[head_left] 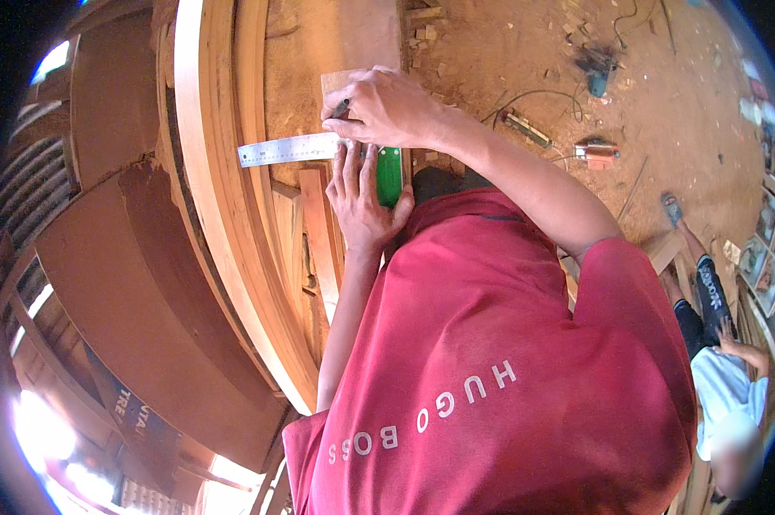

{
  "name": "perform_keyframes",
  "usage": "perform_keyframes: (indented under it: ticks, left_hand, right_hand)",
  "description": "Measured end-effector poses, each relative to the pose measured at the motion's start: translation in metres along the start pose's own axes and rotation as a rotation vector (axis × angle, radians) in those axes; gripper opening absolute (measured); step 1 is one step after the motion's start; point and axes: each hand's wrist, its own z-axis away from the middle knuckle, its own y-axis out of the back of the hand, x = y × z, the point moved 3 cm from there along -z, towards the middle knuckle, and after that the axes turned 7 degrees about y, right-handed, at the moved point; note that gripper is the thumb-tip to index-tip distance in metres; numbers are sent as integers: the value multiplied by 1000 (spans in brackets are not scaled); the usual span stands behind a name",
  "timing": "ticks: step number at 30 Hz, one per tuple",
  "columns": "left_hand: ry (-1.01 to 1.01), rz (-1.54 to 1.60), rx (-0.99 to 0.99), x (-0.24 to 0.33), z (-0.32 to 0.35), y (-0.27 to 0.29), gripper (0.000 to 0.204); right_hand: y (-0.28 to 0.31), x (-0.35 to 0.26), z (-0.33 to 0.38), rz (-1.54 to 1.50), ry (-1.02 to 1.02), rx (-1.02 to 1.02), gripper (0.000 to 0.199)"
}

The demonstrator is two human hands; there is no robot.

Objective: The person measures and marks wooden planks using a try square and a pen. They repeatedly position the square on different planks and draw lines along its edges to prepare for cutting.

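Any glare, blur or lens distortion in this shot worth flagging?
Head view: long pale board bows from fisheye bend; head view, lower left: bright opening blown out; head view, lower right: other person's head smeared by blur; head view, centre: left hand and right hand fairly clear.

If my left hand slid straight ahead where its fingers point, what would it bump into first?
Likely your right hand, just beyond the metal ruler at your left hand's fingertips, though depth is unclear.
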Motion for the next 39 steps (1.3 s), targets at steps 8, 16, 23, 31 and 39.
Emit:
perform_keyframes:
  ticks: [8,16,23,31,39]
  left_hand:
    - [-4,1,9,-1,1,2,79]
    - [-11,3,10,-1,-1,1,79]
    - [-7,8,3,0,-1,2,78]
    - [-3,9,13,0,-1,1,77]
    - [-4,9,23,-2,-1,0,77]
  right_hand:
    - [13,-7,0,84,-101,-173,29]
    - [1,-4,-9,37,-22,-42,28]
    - [39,-3,18,65,-127,-105,28]
    - [38,-3,31,5,-121,-62,28]
    - [43,-3,37,42,-106,-10,30]
